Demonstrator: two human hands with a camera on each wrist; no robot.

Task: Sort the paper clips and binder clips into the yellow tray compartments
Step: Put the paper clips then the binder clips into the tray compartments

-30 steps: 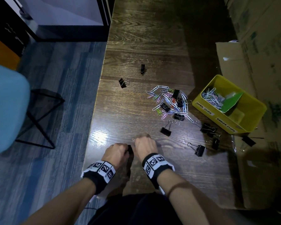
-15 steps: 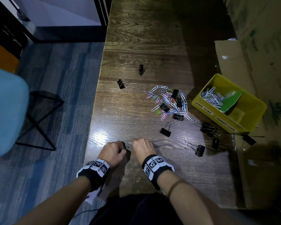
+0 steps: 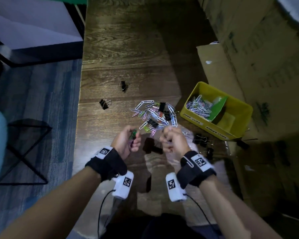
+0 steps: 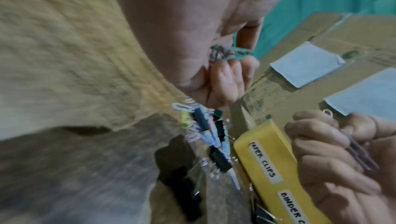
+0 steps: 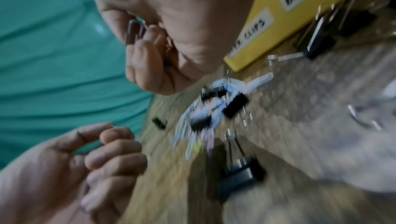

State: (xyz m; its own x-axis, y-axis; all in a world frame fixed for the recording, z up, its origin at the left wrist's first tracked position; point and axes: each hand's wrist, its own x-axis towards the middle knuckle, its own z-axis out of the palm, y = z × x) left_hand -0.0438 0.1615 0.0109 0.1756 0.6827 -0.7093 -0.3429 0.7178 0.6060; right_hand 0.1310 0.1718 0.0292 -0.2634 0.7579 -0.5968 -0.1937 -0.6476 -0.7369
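Both hands hover over the wooden table just short of the mixed pile of paper clips and binder clips (image 3: 155,114). My left hand (image 3: 134,137) curls its fingers round a few coloured paper clips (image 4: 225,53). My right hand (image 3: 167,135) grips paper clips (image 5: 135,31) in a fist. The yellow tray (image 3: 193,116) stands to the right. A green divider (image 3: 217,107) splits it, and paper clips (image 3: 198,106) fill the side labelled for them. Loose black binder clips (image 3: 199,138) lie in front of the tray.
Two more binder clips lie apart on the table, one (image 3: 104,103) at the left and one (image 3: 123,85) farther back. Cardboard boxes (image 3: 248,57) crowd the right side behind the tray. The table's left edge (image 3: 79,104) drops to a blue floor.
Both hands have risen off the table near its front edge and moved forward toward the pile, turned palm inward, with paper clips in them. The head view has shifted closer.
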